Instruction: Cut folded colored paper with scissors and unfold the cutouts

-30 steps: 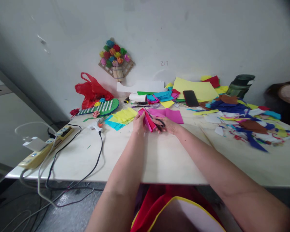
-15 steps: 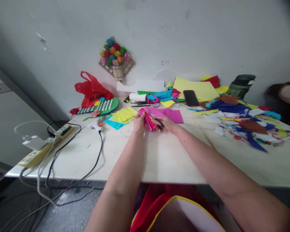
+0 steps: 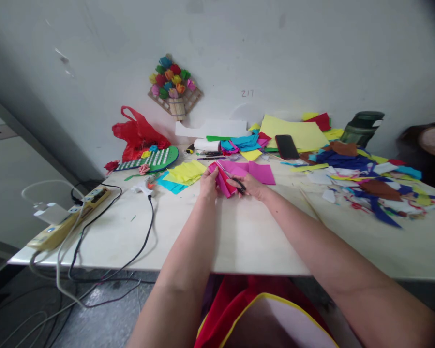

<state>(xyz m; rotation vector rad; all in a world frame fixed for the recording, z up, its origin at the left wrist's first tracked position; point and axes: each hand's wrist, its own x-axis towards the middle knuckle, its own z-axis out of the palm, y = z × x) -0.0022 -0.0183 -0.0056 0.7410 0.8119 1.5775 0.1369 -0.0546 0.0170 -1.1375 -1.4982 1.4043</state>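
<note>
My left hand (image 3: 209, 181) is closed on the left edge of a folded stack of pink and red crepe paper (image 3: 225, 184). In my right hand (image 3: 251, 186) is a pair of scissors (image 3: 240, 185) with black handles. Their blades lie across the upper part of the stack, pointing up and to the left. Whether the blades are spread is too small to tell. Behind my hands lie magenta paper sheets (image 3: 261, 173). Yellow paper squares (image 3: 187, 172) and blue paper (image 3: 172, 184) rest left of my left hand.
A glue gun (image 3: 143, 188) with a black cord lies on the left, near a power strip (image 3: 53, 233). Paper scraps (image 3: 377, 186) heap up on the right beside a green bottle (image 3: 362, 128). A phone (image 3: 286, 147) and a red plastic bag (image 3: 139, 133) are at the back.
The lower end of the pink and red paper has shifted very slightly by the scissors. Both hands stay almost in the same place.
</note>
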